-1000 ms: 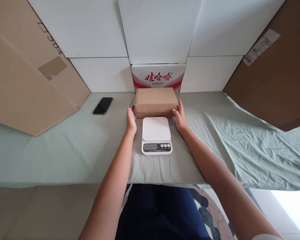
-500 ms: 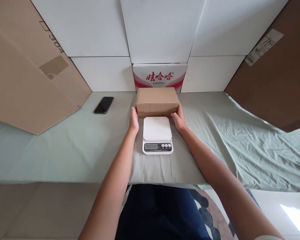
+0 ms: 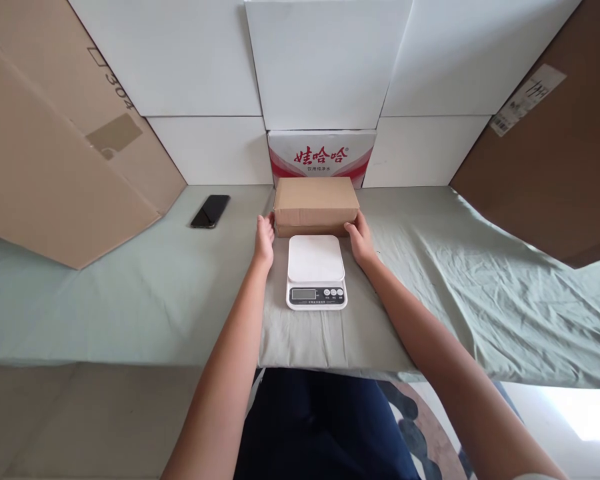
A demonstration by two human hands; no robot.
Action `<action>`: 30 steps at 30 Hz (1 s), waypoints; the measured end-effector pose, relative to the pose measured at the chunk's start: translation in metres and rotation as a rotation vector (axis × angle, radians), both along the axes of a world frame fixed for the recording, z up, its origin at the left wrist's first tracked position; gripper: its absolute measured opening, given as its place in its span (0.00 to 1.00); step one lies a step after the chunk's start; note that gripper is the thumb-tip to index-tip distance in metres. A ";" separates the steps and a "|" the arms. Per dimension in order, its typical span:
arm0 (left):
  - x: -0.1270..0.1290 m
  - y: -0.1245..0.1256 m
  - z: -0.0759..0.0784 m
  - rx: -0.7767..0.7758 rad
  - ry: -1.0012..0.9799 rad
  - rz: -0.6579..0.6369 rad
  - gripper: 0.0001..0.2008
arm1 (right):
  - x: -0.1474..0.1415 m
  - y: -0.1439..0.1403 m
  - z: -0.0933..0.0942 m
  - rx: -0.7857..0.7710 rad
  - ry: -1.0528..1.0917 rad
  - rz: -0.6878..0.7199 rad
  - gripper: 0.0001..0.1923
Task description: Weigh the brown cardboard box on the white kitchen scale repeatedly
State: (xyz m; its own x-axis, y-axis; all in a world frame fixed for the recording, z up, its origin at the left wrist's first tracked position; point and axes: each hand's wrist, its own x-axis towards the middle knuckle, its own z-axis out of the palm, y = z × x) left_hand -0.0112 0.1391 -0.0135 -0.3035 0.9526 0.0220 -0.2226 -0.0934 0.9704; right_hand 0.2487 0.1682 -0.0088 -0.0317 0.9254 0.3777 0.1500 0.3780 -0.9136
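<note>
A brown cardboard box (image 3: pixel 316 202) lies on the green cloth, just behind a white kitchen scale (image 3: pixel 316 271) whose platform is bare. My left hand (image 3: pixel 264 240) presses against the box's lower left end. At the lower right corner my right hand (image 3: pixel 361 240) holds the box, thumb on its front face. The box rests flat on the cloth between both hands, and the scale sits between my wrists.
A black phone (image 3: pixel 210 211) lies on the green cloth (image 3: pixel 130 293) at the back left. A red-and-white printed carton (image 3: pixel 322 155) stands behind the box against white panels. Large cardboard sheets lean at the left (image 3: pixel 55 167) and right (image 3: pixel 555 160).
Both hands slid down from the box's sides to its lower front corners and settled there. The box and scale have stayed in place.
</note>
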 end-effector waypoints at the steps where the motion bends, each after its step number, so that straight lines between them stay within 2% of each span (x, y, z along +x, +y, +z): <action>1: 0.003 0.000 0.000 0.006 0.000 -0.014 0.41 | 0.000 0.000 0.000 -0.014 -0.017 -0.010 0.21; 5: 0.010 0.002 -0.002 0.055 -0.005 -0.028 0.40 | 0.001 0.002 -0.005 -0.053 -0.043 -0.008 0.16; 13: 0.011 -0.003 0.004 0.107 0.006 -0.024 0.39 | 0.002 -0.001 -0.004 0.026 -0.005 0.040 0.24; 17: 0.012 -0.013 0.008 0.149 0.040 -0.034 0.40 | 0.003 -0.006 -0.001 0.137 0.007 0.053 0.33; 21: 0.013 -0.036 0.015 0.214 0.101 -0.068 0.41 | 0.004 -0.022 0.003 0.242 -0.002 0.040 0.38; 26: 0.019 -0.083 0.023 0.304 0.146 -0.105 0.41 | 0.007 -0.064 0.004 0.262 -0.041 -0.039 0.30; 30: 0.022 -0.121 0.018 0.301 0.154 -0.115 0.43 | 0.013 -0.100 0.000 0.241 -0.032 -0.027 0.30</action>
State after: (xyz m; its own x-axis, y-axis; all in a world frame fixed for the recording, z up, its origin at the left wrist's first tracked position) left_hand 0.0112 0.0183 0.0045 -0.1658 0.9240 0.3445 -0.1016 -0.3634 0.9261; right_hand 0.2617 0.0679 -0.0085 -0.0234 0.8093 0.5869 0.1903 0.5799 -0.7921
